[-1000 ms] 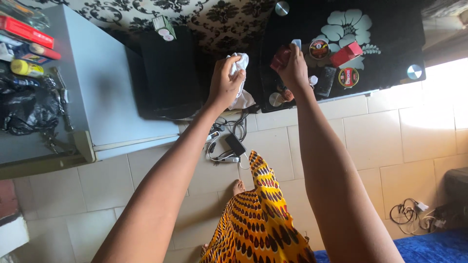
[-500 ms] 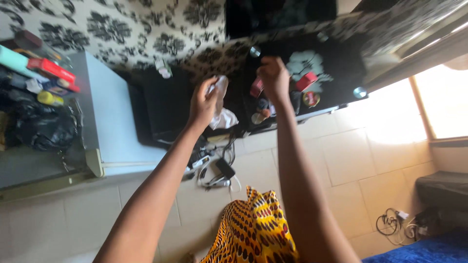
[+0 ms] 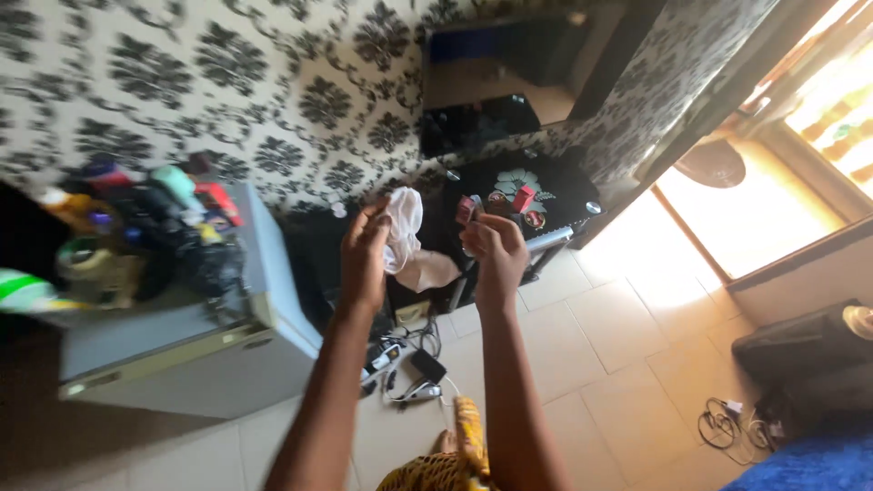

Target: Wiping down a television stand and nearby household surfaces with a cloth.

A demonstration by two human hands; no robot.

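Black-and-white patterned wallpaper (image 3: 227,91) behind, pale tiled floor (image 3: 618,364) below. Head view, somewhat blurred: left hand (image 3: 364,250) closed on a white cloth (image 3: 405,227), right hand (image 3: 496,255) clamped on a small dark red item (image 3: 466,211) just beside it, both raised before a black glass table (image 3: 582,186). Looks like a wiping step; calls next for pressing cloth onto item with firm hold. Red box (image 3: 524,197) and round tins (image 3: 535,218) on table, contents not visible.

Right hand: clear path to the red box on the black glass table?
Probably yes. The right hand hovers just before the black glass table; nothing stands between it and the red box, though it already grips a small reddish item.
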